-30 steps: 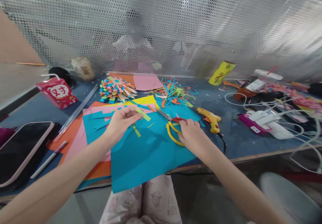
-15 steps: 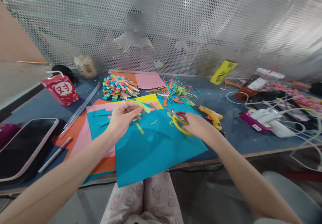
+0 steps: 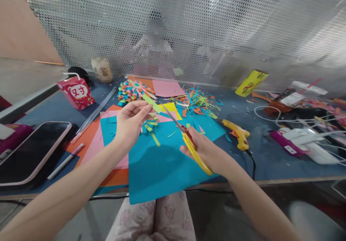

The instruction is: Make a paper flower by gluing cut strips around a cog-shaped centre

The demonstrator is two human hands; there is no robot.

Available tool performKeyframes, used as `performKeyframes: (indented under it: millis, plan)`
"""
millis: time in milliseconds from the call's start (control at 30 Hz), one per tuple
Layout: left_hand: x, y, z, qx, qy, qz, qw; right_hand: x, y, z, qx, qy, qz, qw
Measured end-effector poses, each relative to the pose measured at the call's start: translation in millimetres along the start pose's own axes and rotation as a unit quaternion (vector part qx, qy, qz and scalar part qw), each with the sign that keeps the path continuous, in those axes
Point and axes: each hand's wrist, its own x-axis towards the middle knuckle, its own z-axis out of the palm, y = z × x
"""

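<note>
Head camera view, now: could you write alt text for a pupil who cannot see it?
The left hand holds a green paper strip, and the right hand holds scissors, above a blue sheet on a table. Behind lie a fringed multicoloured paper piece and thin paper scraps; a yellow glue gun lies to the right.
</note>
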Motion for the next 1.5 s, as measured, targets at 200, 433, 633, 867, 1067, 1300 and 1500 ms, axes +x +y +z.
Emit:
performKeyframes:
  millis: [200,433,633,867,1067,1300,1500]
  plan:
    - [-1.1,4.0,-1.0,0.010,0.000,0.031,0.999,5.7,7.1,4.5,0.018,-0.037,-0.020,0.999]
    - [-3.1,3.3,-2.1,0.026,-0.016,0.021,0.999,4.3,7.0,7.2,0.030,-0.055,-0.049,0.997]
    - [-4.7,4.4,-0.7,0.021,-0.025,0.001,0.999,3.5,3.7,5.9,0.029,-0.053,-0.036,0.997]
    - [-4.6,4.3,-0.1,-0.004,-0.030,0.002,1.000,4.3,7.3,7.6,0.038,-0.057,-0.042,0.997]
    - [-4.4,4.2,-0.2,-0.003,-0.023,0.006,1.000,4.5,7.9,9.3,0.038,-0.063,-0.039,0.997]
    - [-4.7,2.9,-1.2,0.003,-0.020,-0.002,1.000,4.6,7.0,9.9,0.029,-0.050,-0.040,0.998]
    - [-4.7,3.9,-0.6,0.007,-0.015,-0.005,1.000,4.8,5.0,10.2,0.022,-0.043,-0.037,0.998]
